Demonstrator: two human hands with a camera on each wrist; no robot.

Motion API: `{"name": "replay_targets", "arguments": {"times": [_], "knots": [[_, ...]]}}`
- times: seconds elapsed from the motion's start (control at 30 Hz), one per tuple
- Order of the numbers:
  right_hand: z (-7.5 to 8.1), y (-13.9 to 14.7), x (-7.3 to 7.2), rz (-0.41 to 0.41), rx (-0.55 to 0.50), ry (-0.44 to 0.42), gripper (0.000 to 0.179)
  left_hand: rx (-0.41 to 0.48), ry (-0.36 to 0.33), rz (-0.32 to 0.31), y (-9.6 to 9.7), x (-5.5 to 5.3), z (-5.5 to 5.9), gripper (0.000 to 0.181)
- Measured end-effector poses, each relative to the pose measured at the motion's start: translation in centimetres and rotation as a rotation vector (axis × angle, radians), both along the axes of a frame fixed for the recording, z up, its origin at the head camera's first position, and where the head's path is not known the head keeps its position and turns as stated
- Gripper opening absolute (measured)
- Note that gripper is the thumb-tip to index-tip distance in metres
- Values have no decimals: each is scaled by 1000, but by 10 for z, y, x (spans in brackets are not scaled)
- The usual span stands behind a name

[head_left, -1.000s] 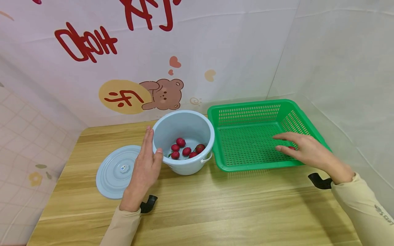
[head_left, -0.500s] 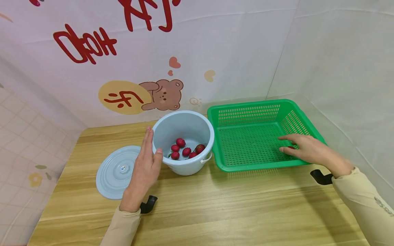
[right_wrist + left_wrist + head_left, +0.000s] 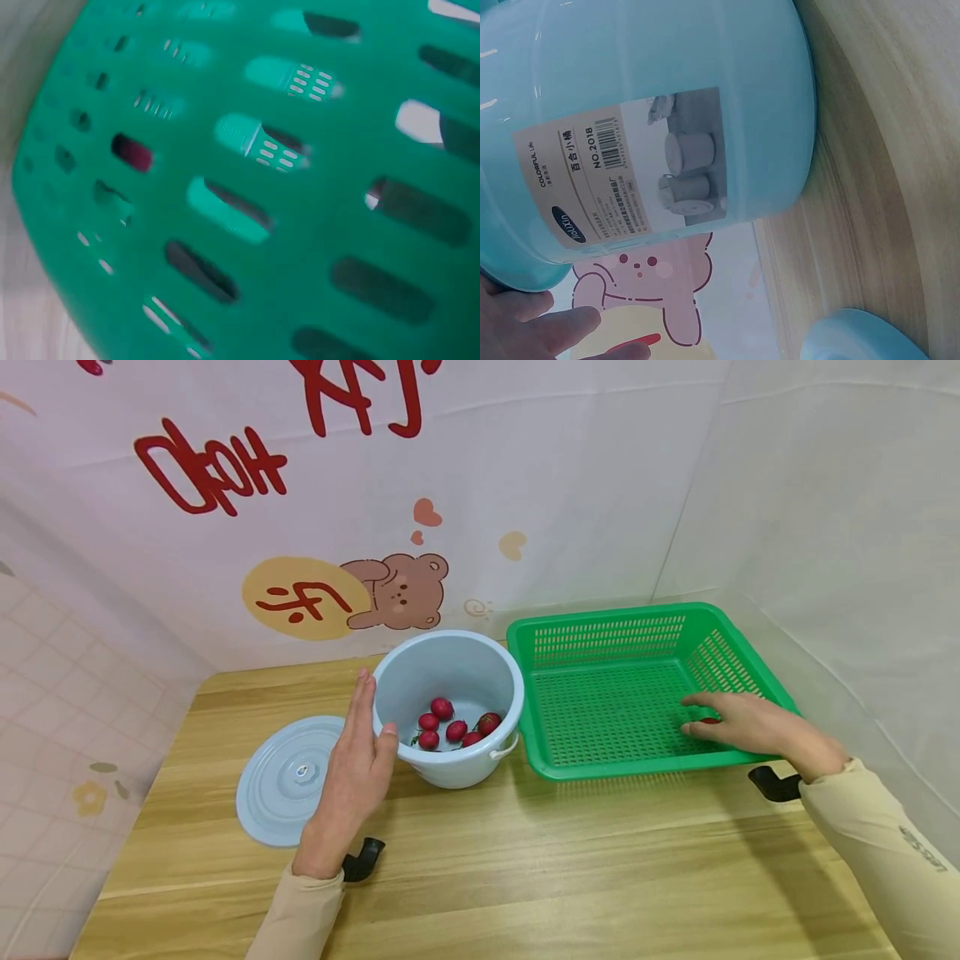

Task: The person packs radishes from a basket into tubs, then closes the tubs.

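A light blue bucket [image 3: 442, 770] stands on the wooden table, with several small red tomatoes [image 3: 456, 731] in its bottom. My left hand [image 3: 356, 768] lies along the bucket's left rim, fingers straight. In the left wrist view, its fingers [image 3: 562, 326] show beside the rim of the labelled bucket [image 3: 772, 112]. My right hand [image 3: 750, 724] reaches into the front right of a green basket [image 3: 600, 770], index finger and thumb apart. Between them shows part of another tomato [image 3: 709, 721], mostly hidden by the hand. The right wrist view shows red [image 3: 135, 154] through a slot of the basket wall [image 3: 300, 217].
A round light blue lid [image 3: 281, 785] lies on the table [image 3: 510, 868] left of the bucket, partly behind my left hand. The basket stands close against the bucket's right side. A printed wall sheet [image 3: 585, 485] rises behind and another surface closes the right side.
My right hand has shifted slightly right and lower around the tomato in the basket. The left hand and the bucket stay where they were.
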State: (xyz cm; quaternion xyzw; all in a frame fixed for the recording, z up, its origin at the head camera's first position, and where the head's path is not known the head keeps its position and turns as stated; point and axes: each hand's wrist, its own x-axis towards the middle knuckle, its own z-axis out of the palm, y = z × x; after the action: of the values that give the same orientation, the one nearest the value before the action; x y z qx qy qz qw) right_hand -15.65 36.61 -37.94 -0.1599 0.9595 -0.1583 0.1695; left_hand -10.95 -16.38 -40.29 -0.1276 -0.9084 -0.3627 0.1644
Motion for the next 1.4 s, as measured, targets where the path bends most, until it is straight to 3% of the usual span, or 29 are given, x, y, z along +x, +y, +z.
{"name": "replay_targets", "arguments": {"times": [0.37,0.67,0.9,1.27,1.4], "knots": [[1,3,-1,-19,-263,-7,54,-6,-7,6,0,-1,0,66],[-4,11,-7,10,-234,-116,56,-10,-10,7,0,-1,0,66],[-2,12,-9,40,-292,-222,55,-12,-9,5,0,-1,0,66],[-1,-10,-6,95,-280,-211,50,-10,-13,-2,0,-2,1,66],[0,-18,-6,110,-287,-253,50,-14,-19,3,0,-2,1,67]]}}
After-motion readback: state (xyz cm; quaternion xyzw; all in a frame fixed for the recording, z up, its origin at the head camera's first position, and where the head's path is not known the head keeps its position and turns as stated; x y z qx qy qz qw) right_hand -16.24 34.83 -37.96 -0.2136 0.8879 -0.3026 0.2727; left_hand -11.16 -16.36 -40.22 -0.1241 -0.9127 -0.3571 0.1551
